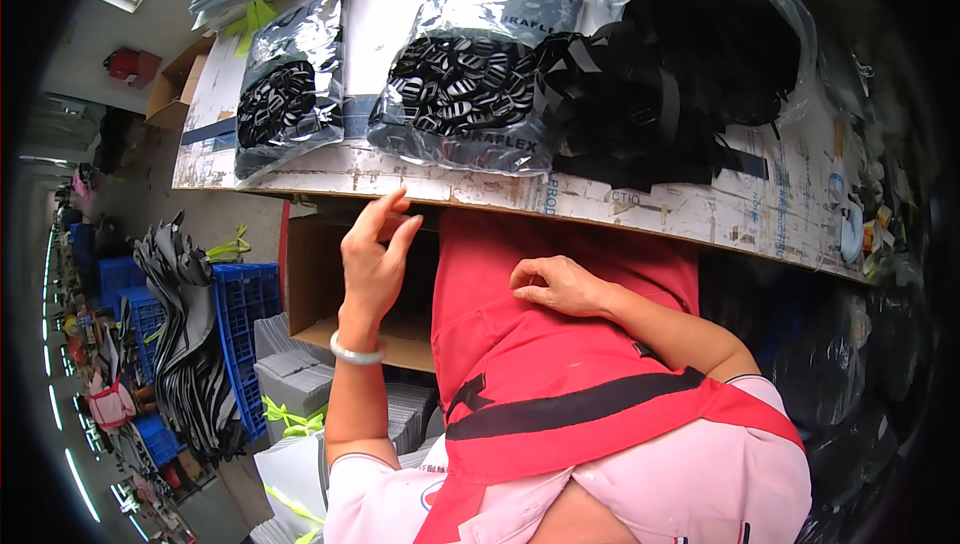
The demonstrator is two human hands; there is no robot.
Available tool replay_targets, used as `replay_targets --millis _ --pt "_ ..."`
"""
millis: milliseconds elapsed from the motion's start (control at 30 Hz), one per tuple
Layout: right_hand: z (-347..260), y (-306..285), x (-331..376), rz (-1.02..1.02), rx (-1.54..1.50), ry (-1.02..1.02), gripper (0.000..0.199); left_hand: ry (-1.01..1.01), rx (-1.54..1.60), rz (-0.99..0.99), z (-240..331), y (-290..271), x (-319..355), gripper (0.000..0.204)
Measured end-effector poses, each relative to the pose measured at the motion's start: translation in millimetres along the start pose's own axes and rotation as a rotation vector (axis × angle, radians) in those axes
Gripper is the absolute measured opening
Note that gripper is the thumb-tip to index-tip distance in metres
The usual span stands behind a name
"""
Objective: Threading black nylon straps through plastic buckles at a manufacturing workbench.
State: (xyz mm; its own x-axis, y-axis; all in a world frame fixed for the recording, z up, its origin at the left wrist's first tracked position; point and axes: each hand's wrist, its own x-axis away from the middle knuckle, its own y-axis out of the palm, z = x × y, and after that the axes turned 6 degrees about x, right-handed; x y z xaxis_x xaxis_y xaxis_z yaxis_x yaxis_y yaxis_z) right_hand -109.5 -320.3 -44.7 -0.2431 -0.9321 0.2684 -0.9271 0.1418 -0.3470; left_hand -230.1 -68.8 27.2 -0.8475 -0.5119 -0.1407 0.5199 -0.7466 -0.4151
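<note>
My left hand (375,259) is raised just in front of the table's near edge, its fingers stretched upward and the thumb apart, holding nothing. A pale bangle (357,351) circles that wrist. In front of my red apron (500,289), my right hand (563,285) points left, fingers loosely bent and thumb a little apart; nothing shows in it. Beyond my left hand, two clear bags (290,94) (465,94) hold many small black pieces with light stripes. To their right, black straps (640,109) lie heaped beside and partly in a big clear plastic bag (800,34).
The table top (385,169) is worn, printed white board. Beneath it stands an open cardboard box (310,274). Stacks of grey sheets (295,374) tied with green ribbon are at my left, near a blue crate (247,319) and a bundle of dark strips (185,334).
</note>
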Motion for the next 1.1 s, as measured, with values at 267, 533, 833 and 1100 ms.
replay_targets --millis 267,533,833,1100 --pt "10 -3 6 -0.037 0.035 0.000 0.021 0.119 -0.762 0.051 -13 98 -162 0.067" --pt "20 -5 5 -0.043 -0.005 -0.005 0.020 0.268 -0.283 0.077 -17 96 -198 0.024" --pt "20 -12 -3 -0.071 -0.026 -0.011 0.020 -0.560 1.454 -0.244 -60 58 -226 0.039" --pt "13 -12 3 -0.070 -0.022 0.027 0.019 -0.637 1.460 -0.115 -43 88 -207 0.029"
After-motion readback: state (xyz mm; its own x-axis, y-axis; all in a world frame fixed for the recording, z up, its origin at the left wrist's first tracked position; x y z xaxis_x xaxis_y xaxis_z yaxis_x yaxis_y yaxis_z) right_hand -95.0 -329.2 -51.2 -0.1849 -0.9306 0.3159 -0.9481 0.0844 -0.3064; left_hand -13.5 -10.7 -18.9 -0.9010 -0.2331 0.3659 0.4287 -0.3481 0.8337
